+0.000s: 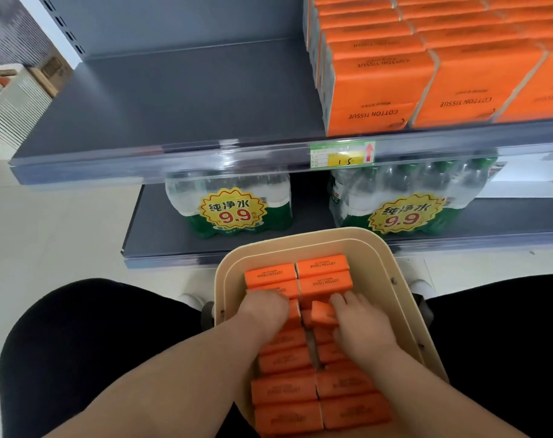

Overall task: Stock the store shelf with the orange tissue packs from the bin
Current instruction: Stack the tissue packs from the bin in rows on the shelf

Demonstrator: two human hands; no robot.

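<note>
Reaching into the cream bin (373, 248), gripping a tilted orange tissue pack (323, 312) with the right hand (359, 327), laying the left hand (262, 312) on the neighbouring row (283, 360), grasp there impossible to tell, below a grey shelf (174, 105) with more packs (379, 90) stacked at its right.

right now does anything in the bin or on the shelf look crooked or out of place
One orange tissue pack in the bin sits tilted, out of line with the flat rows around it; the right hand grips it. The stacked packs on the shelf look square.
</note>
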